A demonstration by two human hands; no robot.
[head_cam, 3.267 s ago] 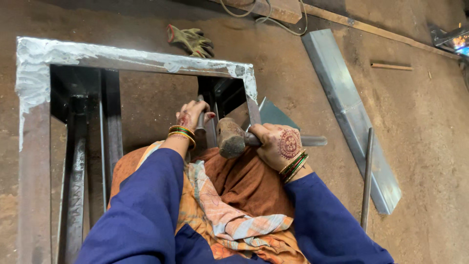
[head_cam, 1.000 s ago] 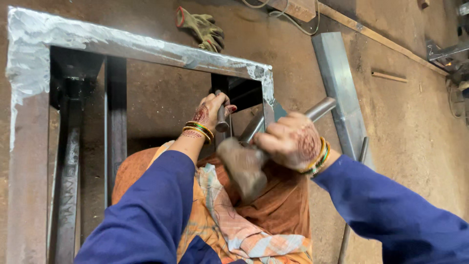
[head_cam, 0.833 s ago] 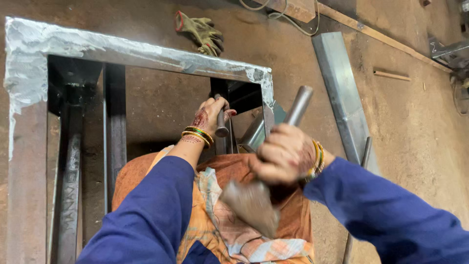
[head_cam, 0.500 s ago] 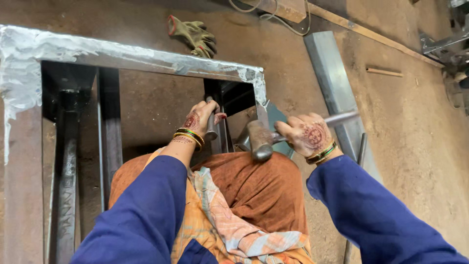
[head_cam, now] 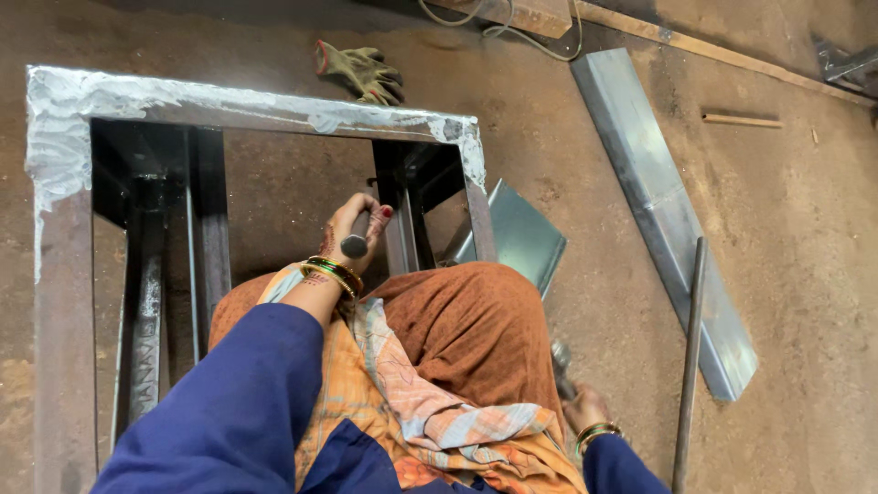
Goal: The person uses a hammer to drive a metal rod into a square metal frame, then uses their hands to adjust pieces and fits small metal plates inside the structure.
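Note:
My left hand [head_cam: 355, 230] grips a short steel chisel [head_cam: 355, 241] held upright against the inner post of a welded metal frame [head_cam: 256, 108]. My right hand [head_cam: 585, 410] is low beside my right knee, closed on the handle of a hammer [head_cam: 562, 368]; the hammer head is hidden behind my orange-brown clothing. Both wrists wear bangles, both sleeves are blue. The frame's top edge is whitish and rough.
A long flat steel channel [head_cam: 660, 210] lies on the dirt floor at right, with a thin steel rod [head_cam: 688, 366] across its lower end. A smaller sheet piece [head_cam: 518, 234] lies by the frame. A work glove [head_cam: 362, 71] lies beyond the frame. A wooden batten [head_cam: 743, 120] sits far right.
My right hand has swung the hammer from beside the chisel down and back to my right knee. The left hand keeps the chisel on the frame post.

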